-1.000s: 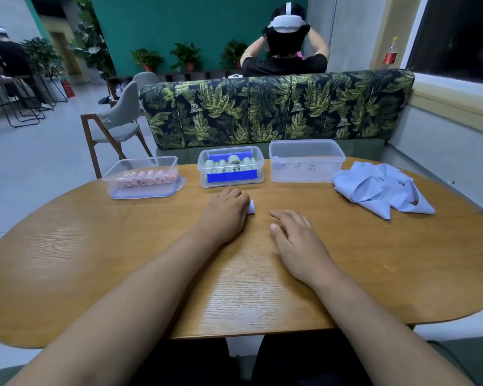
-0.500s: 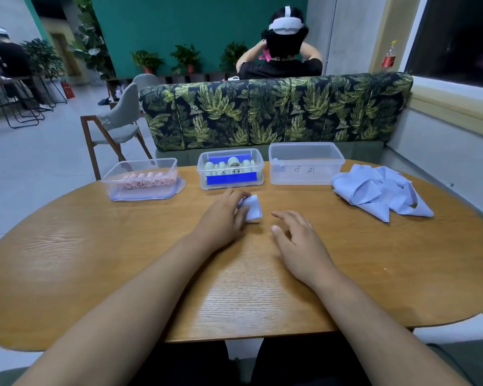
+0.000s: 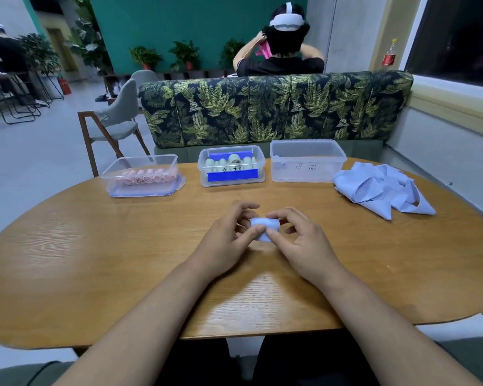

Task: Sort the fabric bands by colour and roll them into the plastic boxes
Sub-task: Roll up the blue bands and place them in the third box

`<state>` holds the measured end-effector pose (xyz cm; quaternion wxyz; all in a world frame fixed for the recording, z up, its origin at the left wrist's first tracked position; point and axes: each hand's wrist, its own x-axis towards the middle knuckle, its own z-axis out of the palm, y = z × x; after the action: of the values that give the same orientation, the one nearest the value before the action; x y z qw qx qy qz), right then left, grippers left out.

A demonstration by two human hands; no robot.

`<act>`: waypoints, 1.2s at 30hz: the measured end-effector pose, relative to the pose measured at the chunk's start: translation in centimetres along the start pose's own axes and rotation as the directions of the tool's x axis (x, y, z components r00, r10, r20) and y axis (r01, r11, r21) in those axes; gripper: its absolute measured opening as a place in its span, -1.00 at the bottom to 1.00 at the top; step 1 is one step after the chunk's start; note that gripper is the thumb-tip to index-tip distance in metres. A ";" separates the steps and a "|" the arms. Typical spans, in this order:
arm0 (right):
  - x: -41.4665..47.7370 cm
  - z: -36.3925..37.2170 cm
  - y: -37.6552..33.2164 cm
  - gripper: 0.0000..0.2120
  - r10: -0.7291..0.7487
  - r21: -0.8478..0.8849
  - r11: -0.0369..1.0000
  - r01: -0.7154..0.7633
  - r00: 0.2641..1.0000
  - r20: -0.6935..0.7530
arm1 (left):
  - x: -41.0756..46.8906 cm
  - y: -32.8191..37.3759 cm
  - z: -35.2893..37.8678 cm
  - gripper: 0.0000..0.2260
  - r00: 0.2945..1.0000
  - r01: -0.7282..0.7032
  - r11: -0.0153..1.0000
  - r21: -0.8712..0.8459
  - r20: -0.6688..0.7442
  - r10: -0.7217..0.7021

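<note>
A small rolled light-blue band (image 3: 265, 227) sits at the middle of the wooden table (image 3: 95, 260). My left hand (image 3: 229, 240) pinches its left end and my right hand (image 3: 296, 240) pinches its right end, thumbs underneath. At the back stand three clear plastic boxes: the left box (image 3: 140, 174) holds pink rolls, the middle box (image 3: 232, 169) holds pale green rolls behind a blue label, and the right box (image 3: 307, 160) looks almost empty. A loose heap of light-blue bands (image 3: 382, 190) lies to the right of the boxes.
A leaf-patterned sofa back (image 3: 262, 107) runs behind the table, with a person in a white headset (image 3: 285, 45) seated beyond it. A grey chair (image 3: 115, 123) stands at the back left. A window ledge (image 3: 457, 101) borders the right side.
The left hand lifted the blue roll from under its palm and drew it nearer. The right hand rose off the table and took the roll's other end.
</note>
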<state>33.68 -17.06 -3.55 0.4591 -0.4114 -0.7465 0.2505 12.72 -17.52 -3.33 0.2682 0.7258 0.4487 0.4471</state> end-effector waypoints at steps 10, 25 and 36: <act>0.0 0.1 -0.2 -0.80 0.070 0.072 0.995 -0.075 0.995 0.066 | -0.5 1.0 0.1 -0.80 0.994 -0.049 0.998 -0.042 -0.104 0.045; 0.4 -0.2 -1.1 -0.61 0.275 0.637 0.463 -0.616 0.784 0.557 | -0.4 1.5 0.6 -0.28 0.987 -0.157 0.983 0.095 0.034 0.154; 2.8 -1.6 -1.2 -0.61 0.372 0.570 0.535 -0.624 0.780 0.504 | 3.9 1.3 -0.3 -0.47 0.976 -0.219 0.879 0.424 0.097 0.196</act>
<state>33.99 -15.32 -0.54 0.3598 -0.3522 -0.5018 0.7033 13.76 -14.68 -0.57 0.0627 0.8222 0.4493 0.3437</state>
